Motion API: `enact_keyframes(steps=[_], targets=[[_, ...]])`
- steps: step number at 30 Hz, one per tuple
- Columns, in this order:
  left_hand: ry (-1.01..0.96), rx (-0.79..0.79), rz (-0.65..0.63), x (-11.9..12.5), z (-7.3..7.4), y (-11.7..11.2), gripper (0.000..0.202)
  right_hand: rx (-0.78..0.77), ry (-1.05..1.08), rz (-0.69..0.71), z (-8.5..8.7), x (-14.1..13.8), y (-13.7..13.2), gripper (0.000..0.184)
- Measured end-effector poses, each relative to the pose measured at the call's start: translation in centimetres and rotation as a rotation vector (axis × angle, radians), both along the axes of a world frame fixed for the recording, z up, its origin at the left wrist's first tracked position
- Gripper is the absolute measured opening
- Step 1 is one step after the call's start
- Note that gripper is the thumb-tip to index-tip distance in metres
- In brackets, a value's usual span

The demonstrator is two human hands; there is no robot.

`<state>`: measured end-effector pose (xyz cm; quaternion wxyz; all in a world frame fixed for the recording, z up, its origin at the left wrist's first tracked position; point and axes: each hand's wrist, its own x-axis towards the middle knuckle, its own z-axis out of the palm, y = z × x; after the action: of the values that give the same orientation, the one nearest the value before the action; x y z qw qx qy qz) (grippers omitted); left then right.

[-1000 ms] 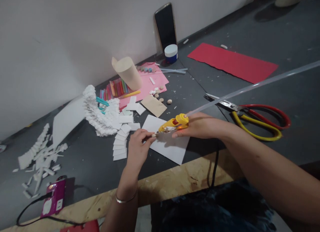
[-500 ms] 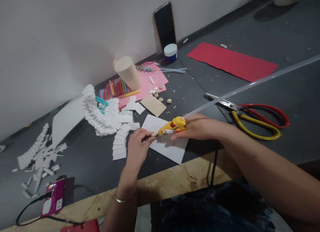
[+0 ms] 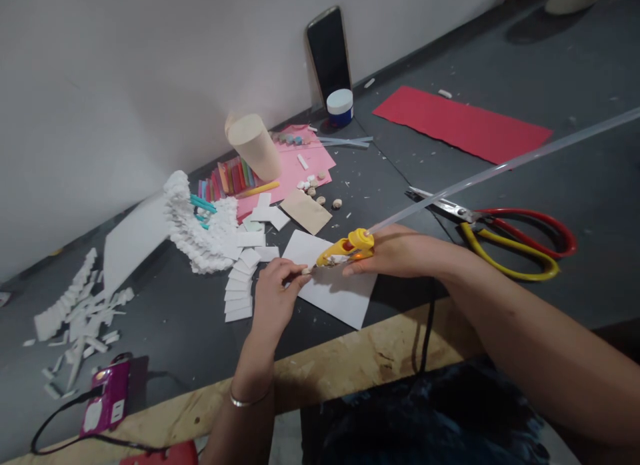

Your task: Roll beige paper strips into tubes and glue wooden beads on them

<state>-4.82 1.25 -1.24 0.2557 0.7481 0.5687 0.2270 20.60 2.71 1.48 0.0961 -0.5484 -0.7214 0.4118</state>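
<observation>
My right hand point(image 3: 407, 250) is wrapped round a yellow hot glue gun point(image 3: 345, 249), from whose back a long clear glue stick point(image 3: 480, 178) juts to the upper right. The gun's nozzle points left, toward my left hand point(image 3: 277, 288). Between thumb and finger, that hand pinches a small pale piece point(image 3: 305, 270) whose kind is too small to make out, close by the nozzle tip. Both hands hover over a white sheet of paper point(image 3: 335, 295). A fan of white paper strips point(image 3: 239, 295) lies left of the left hand, and a tan card point(image 3: 306, 211) lies beyond.
Large scissors point(image 3: 505, 235) with red and yellow handles lie by my right forearm. Red paper point(image 3: 465, 125), a propped phone point(image 3: 330, 55), a jar point(image 3: 340, 108) and a cream cylinder point(image 3: 256, 145) stand farther back. White scraps point(image 3: 83, 325) and a purple power box point(image 3: 105, 398) are left.
The glue gun and my right hand have shifted slightly right, drawing the nozzle a little away from the pinched piece. My left hand has barely moved.
</observation>
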Motion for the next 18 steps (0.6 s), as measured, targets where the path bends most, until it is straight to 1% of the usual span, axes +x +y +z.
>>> enact_keyframes(steps=[4, 7, 12, 18], targets=[[0.003, -0.003, 0.002, -0.01, -0.07, 0.05, 0.008, -0.068, -0.124, 0.015, 0.51, -0.5, -0.03, 0.05], [0.003, -0.006, 0.001, 0.0, -0.08, 0.06, 0.008, -0.079, -0.178, 0.036, 0.68, -0.78, 0.03, 0.052], [-0.005, -0.004, 0.004, 0.08, 0.03, -0.04, 0.008, -0.068, -0.16, 0.025, 0.52, -0.39, 0.12, 0.049], [-0.003, -0.006, 0.004, 0.05, 0.09, -0.09, 0.008, -0.036, -0.072, -0.007, 0.69, -0.22, -0.13, 0.045]])
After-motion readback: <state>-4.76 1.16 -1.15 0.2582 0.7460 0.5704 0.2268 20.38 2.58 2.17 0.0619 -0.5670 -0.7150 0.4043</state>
